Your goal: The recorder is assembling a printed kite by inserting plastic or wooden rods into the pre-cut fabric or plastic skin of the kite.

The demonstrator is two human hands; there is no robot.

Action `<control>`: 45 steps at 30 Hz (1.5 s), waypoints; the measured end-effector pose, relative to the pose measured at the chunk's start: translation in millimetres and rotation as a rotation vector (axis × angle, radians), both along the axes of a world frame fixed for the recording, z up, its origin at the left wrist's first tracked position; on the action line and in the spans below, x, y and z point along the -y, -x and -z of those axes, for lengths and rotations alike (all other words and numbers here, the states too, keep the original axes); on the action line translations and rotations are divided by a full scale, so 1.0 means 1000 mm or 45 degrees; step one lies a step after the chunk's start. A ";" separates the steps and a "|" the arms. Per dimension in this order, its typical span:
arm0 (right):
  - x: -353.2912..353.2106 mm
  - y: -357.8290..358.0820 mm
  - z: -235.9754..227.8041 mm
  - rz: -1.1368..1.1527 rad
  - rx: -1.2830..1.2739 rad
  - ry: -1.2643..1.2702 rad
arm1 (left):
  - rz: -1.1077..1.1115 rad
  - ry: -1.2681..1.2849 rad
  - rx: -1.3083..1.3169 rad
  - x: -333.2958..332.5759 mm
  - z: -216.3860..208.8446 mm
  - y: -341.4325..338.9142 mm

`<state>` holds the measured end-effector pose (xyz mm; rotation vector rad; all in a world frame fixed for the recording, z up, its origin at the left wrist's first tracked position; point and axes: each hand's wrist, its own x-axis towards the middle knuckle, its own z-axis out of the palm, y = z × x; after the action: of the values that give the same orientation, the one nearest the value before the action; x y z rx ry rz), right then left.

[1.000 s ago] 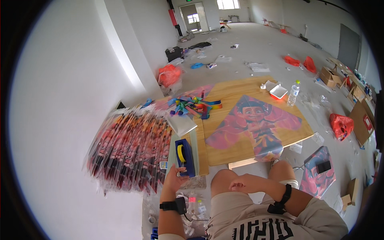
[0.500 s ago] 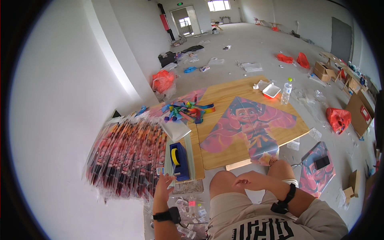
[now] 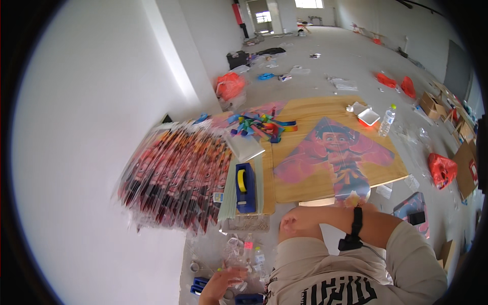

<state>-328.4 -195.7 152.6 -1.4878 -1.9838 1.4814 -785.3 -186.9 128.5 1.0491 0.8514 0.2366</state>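
My left hand (image 3: pixel 223 282) is low beside the table with its fingers stretched out, nothing visible in it. Near it on the floor are clear plastic bottles (image 3: pixel 259 256) and a blue tape dispenser (image 3: pixel 200 286). My right hand (image 3: pixel 296 221) hangs loosely over my knee, empty, its fingers slightly bent and apart. A printed kite (image 3: pixel 336 151) with a cartoon figure lies spread on the wooden table (image 3: pixel 315 109). Left of it stands a blue tape dispenser (image 3: pixel 246 201) with yellow tape. Several plastic-wrapped kites (image 3: pixel 173 178) lie overlapping at the left.
Rainbow ribbons (image 3: pixel 259 125) and a white plastic packet (image 3: pixel 245 149) lie behind the dispenser. A water bottle (image 3: pixel 387 122) and a red-and-white tray (image 3: pixel 368 119) stand at the table's far right. A phone (image 3: pixel 416 218) lies on a printed surface. Red bags (image 3: pixel 442 171) litter the floor.
My left hand has dropped from beside the wrapped kites toward the floor items. My right hand has shifted slightly left. The view has turned, moving the table rightward in the picture.
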 end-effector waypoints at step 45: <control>0.108 -0.064 -0.221 0.952 -0.994 -0.924 | 0.232 -0.740 -0.189 0.034 -0.011 -0.113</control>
<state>-264.0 -303.6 373.3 -0.9281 -1.0927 0.7052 -672.8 -221.0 139.2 1.6960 0.8318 0.2611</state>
